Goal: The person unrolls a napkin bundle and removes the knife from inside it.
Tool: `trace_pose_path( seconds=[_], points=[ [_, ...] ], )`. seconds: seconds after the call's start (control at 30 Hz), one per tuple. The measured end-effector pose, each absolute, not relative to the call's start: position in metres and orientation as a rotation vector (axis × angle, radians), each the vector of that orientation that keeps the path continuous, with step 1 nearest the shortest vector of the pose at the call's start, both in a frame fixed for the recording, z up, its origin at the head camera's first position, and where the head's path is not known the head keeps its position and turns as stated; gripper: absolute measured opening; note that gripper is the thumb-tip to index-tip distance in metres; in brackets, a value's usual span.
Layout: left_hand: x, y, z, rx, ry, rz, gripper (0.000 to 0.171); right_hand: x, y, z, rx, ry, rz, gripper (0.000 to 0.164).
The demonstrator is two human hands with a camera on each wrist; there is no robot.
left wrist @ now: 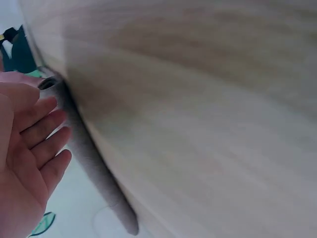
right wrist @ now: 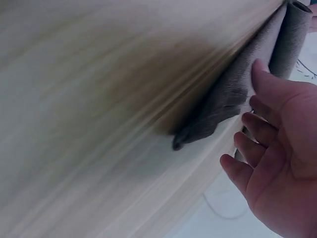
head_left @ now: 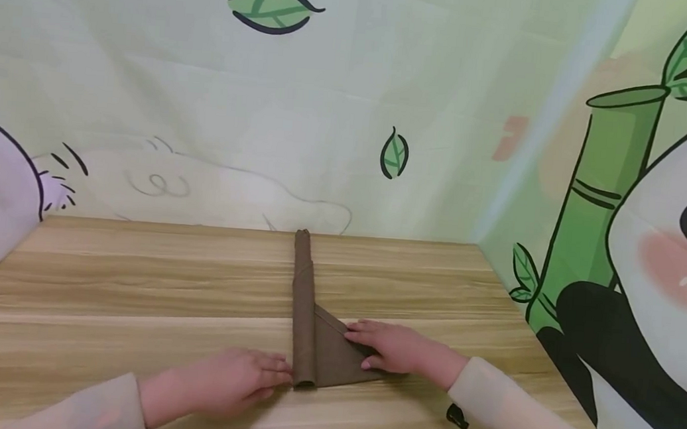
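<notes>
A dark brown cloth (head_left: 304, 331) lies on the wooden table, mostly rolled into a long tube that points away from me. From the tube's right side spreads a flat, roughly triangular flap (head_left: 336, 357). My left hand (head_left: 227, 379) is at the tube's near end, its fingertips touching or almost touching the left side. In the left wrist view the fingers of that hand (left wrist: 32, 148) are extended beside the roll (left wrist: 94, 153). Over the flap's right part lies my right hand (head_left: 400, 348), covering its outer corner. The right wrist view shows that hand (right wrist: 287, 148) with loose, slightly bent fingers.
A small black object (head_left: 457, 416) sits on the table beside the right sleeve. The wooden tabletop (head_left: 136, 273) ends at a back wall cloth (head_left: 267, 103) printed with leaves. A panda and bamboo print (head_left: 598, 159) covers the right side.
</notes>
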State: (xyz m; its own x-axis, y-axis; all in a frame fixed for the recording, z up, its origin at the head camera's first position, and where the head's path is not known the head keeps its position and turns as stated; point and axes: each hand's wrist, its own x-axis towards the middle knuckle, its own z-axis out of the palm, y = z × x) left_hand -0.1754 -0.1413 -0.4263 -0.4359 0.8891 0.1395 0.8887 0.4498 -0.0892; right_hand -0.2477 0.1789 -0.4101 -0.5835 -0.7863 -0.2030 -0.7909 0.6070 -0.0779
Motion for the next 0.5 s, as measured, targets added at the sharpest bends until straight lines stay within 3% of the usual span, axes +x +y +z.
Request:
trace_pose_path(
  seconds=[0.5],
  points=[
    [-0.186, -0.096, -0.415, -1.733, -2.59, 0.068, 0.041, -0.254, 0.144, -0.42, -1.376, 2.517, -0.049, 0.065]
  ],
)
